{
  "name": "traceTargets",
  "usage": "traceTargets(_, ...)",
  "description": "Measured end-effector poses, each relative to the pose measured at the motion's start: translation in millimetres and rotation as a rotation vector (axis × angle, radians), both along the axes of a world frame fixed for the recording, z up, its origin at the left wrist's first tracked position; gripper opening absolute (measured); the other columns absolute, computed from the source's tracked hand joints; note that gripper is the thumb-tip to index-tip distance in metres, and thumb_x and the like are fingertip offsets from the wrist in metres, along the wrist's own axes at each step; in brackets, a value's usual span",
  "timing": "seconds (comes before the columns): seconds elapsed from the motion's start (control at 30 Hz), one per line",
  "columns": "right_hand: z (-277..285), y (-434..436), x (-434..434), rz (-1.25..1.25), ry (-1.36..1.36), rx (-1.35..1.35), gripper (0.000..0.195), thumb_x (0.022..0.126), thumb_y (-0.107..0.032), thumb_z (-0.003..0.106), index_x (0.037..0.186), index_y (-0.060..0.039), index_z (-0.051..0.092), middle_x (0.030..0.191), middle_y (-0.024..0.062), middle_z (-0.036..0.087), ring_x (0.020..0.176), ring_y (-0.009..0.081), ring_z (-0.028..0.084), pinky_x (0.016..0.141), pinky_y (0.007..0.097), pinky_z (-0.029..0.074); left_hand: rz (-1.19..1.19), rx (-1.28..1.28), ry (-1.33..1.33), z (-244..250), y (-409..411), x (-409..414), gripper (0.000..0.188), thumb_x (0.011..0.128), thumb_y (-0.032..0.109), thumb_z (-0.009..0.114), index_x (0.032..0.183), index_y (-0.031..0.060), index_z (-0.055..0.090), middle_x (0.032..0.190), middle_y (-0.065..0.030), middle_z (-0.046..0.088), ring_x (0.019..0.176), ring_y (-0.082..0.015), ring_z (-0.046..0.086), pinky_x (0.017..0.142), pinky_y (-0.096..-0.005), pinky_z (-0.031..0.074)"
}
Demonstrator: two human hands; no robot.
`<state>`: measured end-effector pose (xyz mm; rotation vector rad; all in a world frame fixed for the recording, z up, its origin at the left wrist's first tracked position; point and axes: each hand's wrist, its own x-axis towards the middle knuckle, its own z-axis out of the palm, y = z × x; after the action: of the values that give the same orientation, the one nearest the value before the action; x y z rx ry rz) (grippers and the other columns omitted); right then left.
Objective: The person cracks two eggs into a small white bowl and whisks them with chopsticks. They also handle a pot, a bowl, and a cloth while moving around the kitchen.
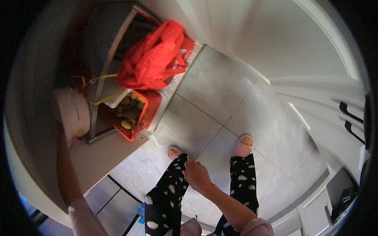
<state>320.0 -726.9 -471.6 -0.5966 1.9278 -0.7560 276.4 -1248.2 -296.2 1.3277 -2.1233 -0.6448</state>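
My left arm reaches up along the left side, and my left hand [61, 125] is at a pale pink-white tub or packet [73, 113] bearing writing and a small coloured print. The tub is blurred and hides most of the fingers; it appears held. It is beside the metal frame of a shelf or rack [109, 59]. Over my left lower leg, my right hand [197, 174] hangs with loosely curled fingers and no object visible in it. An orange plastic basket [151, 110] with potatoes [127, 124] inside stands right of the tub, below a bright red fabric bag [150, 59].
A pale board or ledge [103, 159] runs below the rack. Grey floor tiles [212, 97] lie under my pink slippers [244, 146]. White cabinet doors [319, 97] with black handles [350, 112] line the right. A blue plastic object [141, 213] is at the lower left.
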Motion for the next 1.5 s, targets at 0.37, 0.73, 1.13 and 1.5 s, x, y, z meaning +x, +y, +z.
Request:
traceTargets(0.37, -6.1, -4.3, -5.6, 0.008, 0.047, -0.041, 0.032, 0.089, -0.027, 0.063, 0.101, 0.0011, 0.055, 0.096, 0.0173, 0.058, 0.086, 0.0311, 0.063, 0.071, 0.0405, 0.054, 0.099, -0.081, 0.06, 23.6, 49.1, -6.2, 0.054, 0.091, 0.022, 0.065, 0.137, 0.0007, 0.045, 0.133, -0.0174, 0.051, 0.114, -0.0277, 0.055, 0.094, -0.0421, 0.047)
traceTargets(0.73, -4.6, -18.2, -45.2, -0.48, -1.081, -0.435, 0.059, 0.096, -0.056, 0.044, 0.126, -0.0051, 0.051, 0.124, 0.0122, 0.056, 0.107, 0.0251, 0.061, 0.086, 0.0401, 0.051, -0.333, -0.134, 0.125, -27.3, 260.8, 53.5, 0.053, 0.091, 0.02, 0.064, 0.137, 0.0015, 0.045, 0.127, -0.015, 0.055, 0.116, -0.0247, 0.055, 0.096, -0.0402, 0.049)
traceTargets(1.13, -1.0, 0.9, -74.0, -0.846, -1.605, -0.555, 0.058, 0.098, -0.051, 0.043, 0.134, -0.0064, 0.051, 0.13, 0.0097, 0.057, 0.118, 0.0244, 0.056, 0.094, 0.0441, 0.049, -0.991, 0.583, -0.531, -81.4, 401.7, 22.3, 0.056, 0.08, 0.011, 0.073, 0.13, 0.0059, 0.05, 0.119, -0.0131, 0.057, 0.116, -0.0308, 0.052, 0.094, -0.0403, 0.045)
traceTargets(1.5, 1.4, 11.0, -84.7, -0.948, -1.346, -0.563, 0.045, 0.099, -0.04, 0.047, 0.123, -0.0048, 0.058, 0.126, 0.011, 0.059, 0.111, 0.0237, 0.06, 0.09, 0.041, 0.053, -0.594, -0.157, -0.741, -183.1, 208.2, -186.0, 0.123, 0.063, 0.068, 0.07, 0.153, 0.0094, 0.009, 0.155, -0.0232, 0.016, 0.142, -0.0429, 0.017, 0.111, -0.0602, 0.022)
